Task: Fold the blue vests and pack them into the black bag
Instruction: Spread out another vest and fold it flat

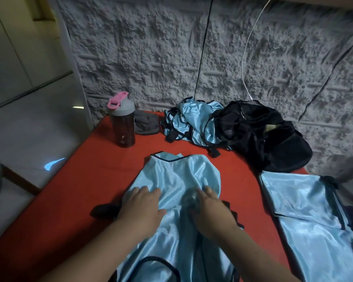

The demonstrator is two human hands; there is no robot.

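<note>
A shiny light-blue vest (177,176) with black trim lies spread lengthwise on the red table (86,180) in front of me. My left hand (143,206) rests flat on its left half, fingers straight. My right hand (210,212) lies on its middle, blurred, fingers stretched over the cloth. Folded blue vests (306,210) lie flat at the right. A heap of crumpled blue vests (190,123) sits at the back, against the black bag (263,135), which slumps open by the wall.
A dark bottle with a grey lid and pink loop (122,121) stands at the back left, a grey cloth (147,125) beside it. Black and white cables (245,58) hang down the textured wall. The table's left edge drops to the floor.
</note>
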